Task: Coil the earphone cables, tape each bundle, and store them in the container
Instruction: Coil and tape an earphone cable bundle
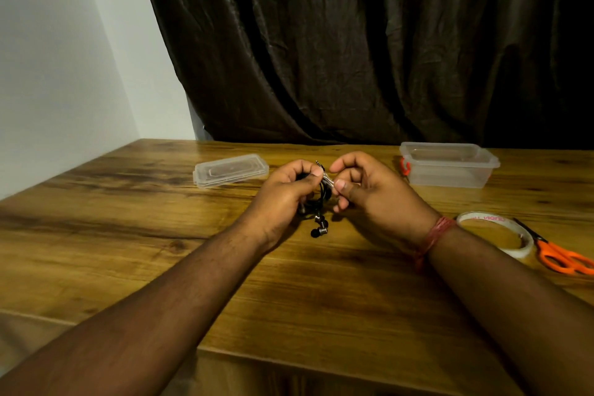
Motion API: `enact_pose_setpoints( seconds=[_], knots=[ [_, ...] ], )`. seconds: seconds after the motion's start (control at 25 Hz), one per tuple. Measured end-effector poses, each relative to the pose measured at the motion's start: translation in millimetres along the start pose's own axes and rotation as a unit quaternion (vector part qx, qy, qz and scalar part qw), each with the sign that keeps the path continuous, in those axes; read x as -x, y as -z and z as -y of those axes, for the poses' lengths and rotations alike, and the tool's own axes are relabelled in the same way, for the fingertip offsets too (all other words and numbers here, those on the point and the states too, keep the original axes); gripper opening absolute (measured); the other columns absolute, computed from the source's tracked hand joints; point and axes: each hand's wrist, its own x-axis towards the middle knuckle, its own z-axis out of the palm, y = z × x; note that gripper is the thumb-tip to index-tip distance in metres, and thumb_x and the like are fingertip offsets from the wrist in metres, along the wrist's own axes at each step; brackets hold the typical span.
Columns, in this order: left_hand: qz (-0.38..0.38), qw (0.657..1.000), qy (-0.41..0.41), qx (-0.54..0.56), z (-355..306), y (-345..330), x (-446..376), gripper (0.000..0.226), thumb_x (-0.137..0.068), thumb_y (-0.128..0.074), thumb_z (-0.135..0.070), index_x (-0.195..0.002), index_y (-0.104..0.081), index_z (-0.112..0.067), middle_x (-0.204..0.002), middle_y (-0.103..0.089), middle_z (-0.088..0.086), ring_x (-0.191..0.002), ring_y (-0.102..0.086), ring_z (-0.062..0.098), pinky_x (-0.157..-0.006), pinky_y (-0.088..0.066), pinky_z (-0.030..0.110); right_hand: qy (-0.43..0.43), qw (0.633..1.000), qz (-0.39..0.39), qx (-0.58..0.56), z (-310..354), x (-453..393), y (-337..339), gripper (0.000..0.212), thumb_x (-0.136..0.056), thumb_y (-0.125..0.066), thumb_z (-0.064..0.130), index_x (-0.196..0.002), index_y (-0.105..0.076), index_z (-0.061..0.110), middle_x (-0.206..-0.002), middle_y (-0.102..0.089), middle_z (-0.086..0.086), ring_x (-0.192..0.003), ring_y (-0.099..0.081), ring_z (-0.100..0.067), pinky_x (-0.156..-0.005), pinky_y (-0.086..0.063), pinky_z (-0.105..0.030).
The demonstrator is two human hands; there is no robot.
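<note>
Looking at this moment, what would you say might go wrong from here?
The coiled black earphone cable is only pinched in the left hand; its earbuds dangle, so loops may spring loose. The right hand pinches a short clear tape strip, which could stick to fingers. The clear plastic container needs a reach.

Orange scissors [561,255] — black earphone cable [319,199]

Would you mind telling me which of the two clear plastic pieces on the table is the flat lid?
The lid is the flat piece lying left of the hands; the container, far right, is deeper, with tall walls and an orange clip.
</note>
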Motion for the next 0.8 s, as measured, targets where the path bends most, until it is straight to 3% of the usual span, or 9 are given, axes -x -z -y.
enact_pose_setpoints(
  seconds=[0.12, 0.32, 0.48, 0.64, 0.8],
  knots=[
    [-0.025, 1.0, -0.005, -0.008, -0.7, -0.5, -1.1, 0.009, -0.099, -0.051, -0.009, -0.098, -0.061, -0.008, -0.085, -0.066, 0.01, -0.077, -0.066, 0.024, -0.083, -0.053, 0.045, -0.01, 1.0, 0.002, -0.021, -0.7, -1.7, 0.5, 0.016, -0.098, -0.049, 0.0, -0.107, -0.051, 0.014, -0.063, -0.059, 0.007, -0.062, -0.06, -0.013, -0.074, -0.052, -0.052],
    [-0.034, 0.999, -0.004, -0.006, 4.6, 1.7, -2.5, 0.011, -0.097, -0.055, -0.014, -0.094, -0.065, -0.014, -0.09, -0.063, 0.013, -0.092, -0.059, 0.034, -0.095, -0.045, 0.06, -0.038, 0.998, 0.013, -0.056, 0.2, 0.9, -1.8, 0.016, -0.099, -0.048, 0.0, -0.113, -0.054, 0.008, -0.064, -0.058, 0.003, -0.061, -0.061, -0.014, -0.076, -0.053, -0.049],
    [-0.029, 0.999, -0.004, -0.021, 5.4, 2.0, -3.1, 0.008, -0.092, -0.059, -0.021, -0.093, -0.066, -0.018, -0.094, -0.063, 0.016, -0.093, -0.059, 0.033, -0.087, -0.046, 0.051, -0.061, 0.997, 0.014, -0.048, 5.8, 3.9, -0.8, 0.017, -0.098, -0.05, 0.001, -0.11, -0.062, -0.001, -0.07, -0.059, -0.002, -0.063, -0.06, -0.012, -0.068, -0.056, -0.033],
    [-0.027, 0.999, -0.003, -0.041, 5.9, 1.5, -3.6, 0.009, -0.092, -0.059, -0.022, -0.085, -0.065, -0.023, -0.087, -0.062, 0.008, -0.089, -0.058, 0.03, -0.081, -0.045, 0.044, -0.128, 0.985, 0.003, -0.115, 5.8, -0.4, -2.1, 0.013, -0.1, -0.049, 0.006, -0.1, -0.06, 0.0, -0.079, -0.061, -0.011, -0.065, -0.061, -0.017, -0.066, -0.055, -0.035],
    [-0.072, 0.997, -0.019, -0.034, 1.9, 3.2, -3.8, 0.012, -0.095, -0.058, -0.023, -0.085, -0.065, -0.022, -0.077, -0.061, 0.001, -0.082, -0.055, 0.025, -0.082, -0.045, 0.048, -0.124, 0.982, -0.044, -0.136, 8.0, -0.2, 5.0, 0.014, -0.102, -0.045, 0.008, -0.099, -0.058, 0.003, -0.073, -0.06, -0.011, -0.056, -0.059, -0.016, -0.05, -0.054, -0.025]
  ],
)
